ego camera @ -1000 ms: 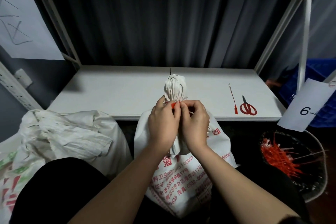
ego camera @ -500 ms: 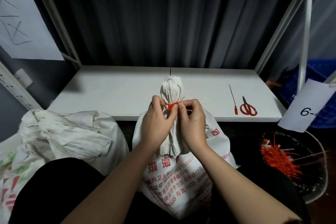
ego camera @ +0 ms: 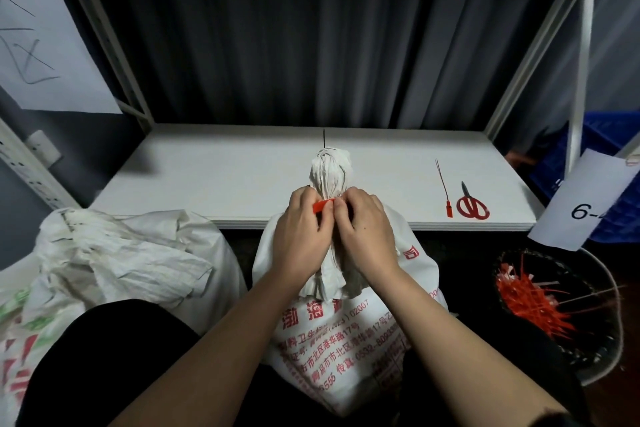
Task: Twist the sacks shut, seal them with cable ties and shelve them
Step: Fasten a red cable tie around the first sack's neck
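A sack (ego camera: 346, 329) stood before the shelf (ego camera: 214, 180), its twisted neck between the left hand (ego camera: 301, 236) and right hand (ego camera: 367, 229). Another sack (ego camera: 114, 263) lay left of it. On the shelf's right lay a cable tie (ego camera: 443, 187), scissors (ego camera: 471, 205) beside it. A bin (ego camera: 602, 315) of ties sat lower right.

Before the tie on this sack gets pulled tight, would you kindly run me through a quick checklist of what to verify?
1. Neck of the white woven sack gathered into a twist above the hands: ok.
2. Red plastic cable tie at the neck, pinched by left hand and right hand: ok.
3. Tie tail threaded through its head: cannot tell, fingers hide it.
4. Red-handled scissors on the white shelf board for trimming: ok.
5. Spare red tie beside the scissors: ok.
6. Shelf space free behind the sack: ok.
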Demonstrator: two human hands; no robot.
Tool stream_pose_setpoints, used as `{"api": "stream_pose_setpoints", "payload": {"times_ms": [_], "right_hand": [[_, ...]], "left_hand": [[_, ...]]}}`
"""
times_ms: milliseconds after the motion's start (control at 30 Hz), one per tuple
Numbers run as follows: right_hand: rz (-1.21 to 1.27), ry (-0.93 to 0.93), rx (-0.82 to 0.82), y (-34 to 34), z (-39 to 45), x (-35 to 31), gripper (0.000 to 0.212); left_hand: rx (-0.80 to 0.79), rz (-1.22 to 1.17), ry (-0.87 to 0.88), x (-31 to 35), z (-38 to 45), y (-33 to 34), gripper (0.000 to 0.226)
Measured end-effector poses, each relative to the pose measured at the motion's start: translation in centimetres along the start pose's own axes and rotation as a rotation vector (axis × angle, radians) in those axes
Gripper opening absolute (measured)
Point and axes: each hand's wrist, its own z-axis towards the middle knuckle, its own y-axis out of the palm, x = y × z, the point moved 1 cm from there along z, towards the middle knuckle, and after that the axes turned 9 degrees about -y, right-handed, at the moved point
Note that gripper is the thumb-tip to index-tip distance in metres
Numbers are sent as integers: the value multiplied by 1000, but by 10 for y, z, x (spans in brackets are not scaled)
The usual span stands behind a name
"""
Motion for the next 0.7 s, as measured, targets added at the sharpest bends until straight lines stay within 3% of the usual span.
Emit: {"api": "stream_pose_setpoints", "payload": {"times_ms": [167, 300, 600, 700], "right_hand": [[-4, -59, -86, -1, 6, 12, 24], [102, -60, -79, -3, 8, 11, 28], [289, 21, 85, 3, 2, -1, 32], [334, 45, 125, 5, -1, -5, 32]], "left_hand": [[-38, 11, 41, -6, 0, -3, 30], [-100, -230, -56, -6, 3, -3, 19], [-167, -484, -97, 0, -1, -6, 23], [-124, -437, -70, -4, -2, -3, 23]]}}
